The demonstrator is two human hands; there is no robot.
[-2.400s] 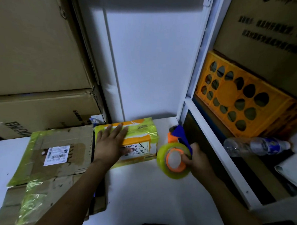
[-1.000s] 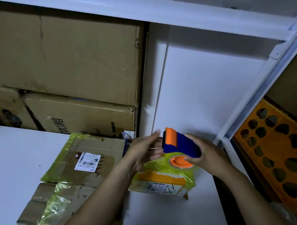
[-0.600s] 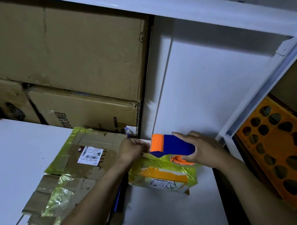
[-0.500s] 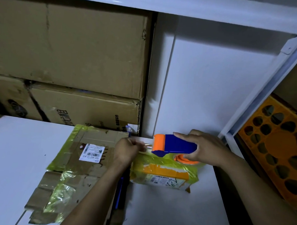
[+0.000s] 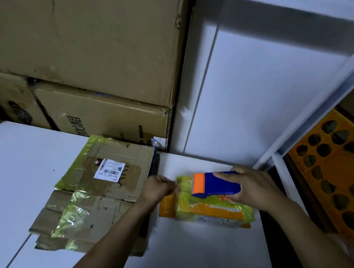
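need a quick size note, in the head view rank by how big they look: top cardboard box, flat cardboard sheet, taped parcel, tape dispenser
1. top cardboard box
2. flat cardboard sheet
3. taped parcel
4. tape dispenser
The box is cut off by the frame.

Parcel (image 5: 209,212) is lying on the table (image 5: 198,247), right of the flattened cardboard (image 5: 101,197). Tape dispenser (image 5: 220,183) is hanging over it, tape (image 5: 177,184) running left to the left hand (image 5: 156,188). Cartons (image 5: 84,50) are standing behind the cardboard; crate (image 5: 331,171) is lying rightward, off the table.
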